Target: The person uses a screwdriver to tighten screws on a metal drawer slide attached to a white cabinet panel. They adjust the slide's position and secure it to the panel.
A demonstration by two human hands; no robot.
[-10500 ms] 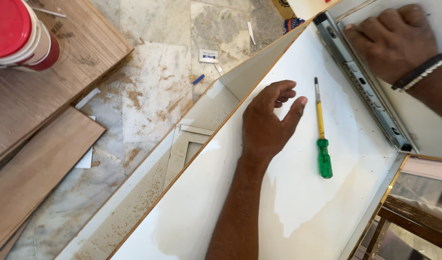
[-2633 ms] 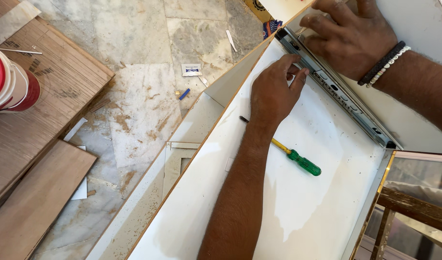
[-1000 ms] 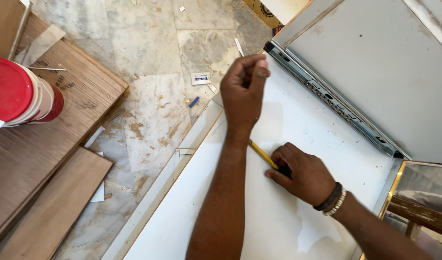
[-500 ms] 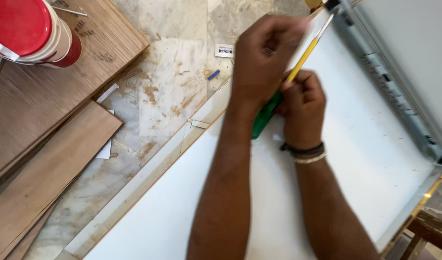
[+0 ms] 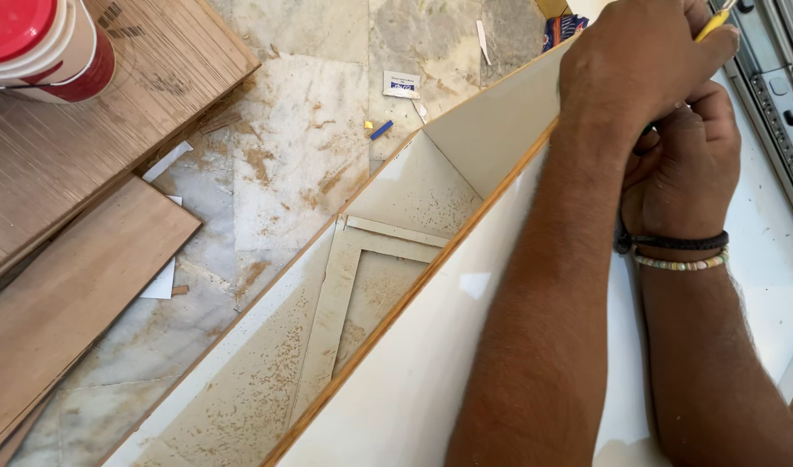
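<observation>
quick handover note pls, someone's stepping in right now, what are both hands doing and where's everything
Left hand: closed around the upper yellow shaft of the screwdriver, guiding it toward the metal drawer slide at the panel's far edge.
Right hand: closed just below it, apparently on the handle, which is hidden; bracelets on the wrist.
White panel: lies flat under both forearms, wood-edged, with the slide along its far side.
Done: screwdriver picked up and brought to the slide.
Left: the tip is out of frame, so it cannot be told whether any screw is seated or driven.
Nearby: red-lidded bucket on the wood boards, far left.
</observation>
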